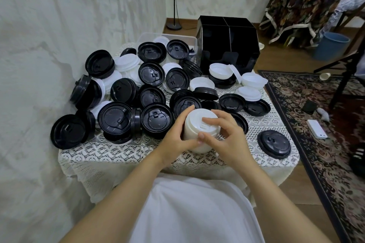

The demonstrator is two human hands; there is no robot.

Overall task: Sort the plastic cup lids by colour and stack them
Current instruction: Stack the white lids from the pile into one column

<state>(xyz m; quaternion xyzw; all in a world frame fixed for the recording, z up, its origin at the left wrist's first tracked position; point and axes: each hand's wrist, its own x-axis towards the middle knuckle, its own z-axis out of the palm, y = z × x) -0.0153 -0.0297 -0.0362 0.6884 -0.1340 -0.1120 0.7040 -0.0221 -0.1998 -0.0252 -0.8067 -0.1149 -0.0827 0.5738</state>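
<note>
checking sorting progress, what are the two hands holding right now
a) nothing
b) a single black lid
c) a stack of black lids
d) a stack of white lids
D: the left hand and the right hand both curl round a stack of white lids at the front of the lace tablecloth, while the black lids lie loose around it.

home room: patterned rug [316,124], lace tablecloth [122,152]

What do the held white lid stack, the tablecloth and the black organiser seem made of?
White lid stack: matt plastic, moulded rims. Tablecloth: white lace fabric, perhaps cotton; openwork holes. Black organiser: likely smooth acrylic; flat panels show faint sheen.
</note>
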